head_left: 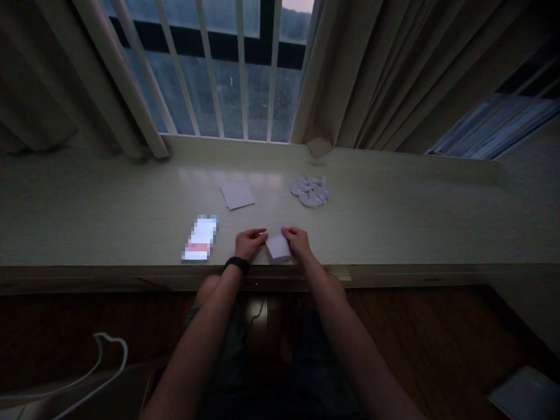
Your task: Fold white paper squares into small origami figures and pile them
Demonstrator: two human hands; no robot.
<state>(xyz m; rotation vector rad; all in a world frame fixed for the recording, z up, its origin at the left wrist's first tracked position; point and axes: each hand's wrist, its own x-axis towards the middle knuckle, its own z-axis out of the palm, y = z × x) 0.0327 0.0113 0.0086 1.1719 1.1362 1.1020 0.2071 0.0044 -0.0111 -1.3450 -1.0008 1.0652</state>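
A white sheet of paper [277,245], bent or folded over at its near end, is held between my two hands close to the ledge's front edge. My left hand [250,242], with a dark band on its wrist, pinches the sheet's left side. On the opposite side, my right hand [297,240] grips its upper right edge with thumb and fingers. Beyond my hands lies a small stack of square white paper [237,195]. To its right sits a cluster of folded white paper pieces [311,191].
A phone [200,238] with a lit, blurred screen lies left of my hands on the pale ledge [394,221]. Behind stand a barred window [219,87] and curtains [371,70]. A white cable [122,350] curves at lower left, above the dark wooden floor [406,338].
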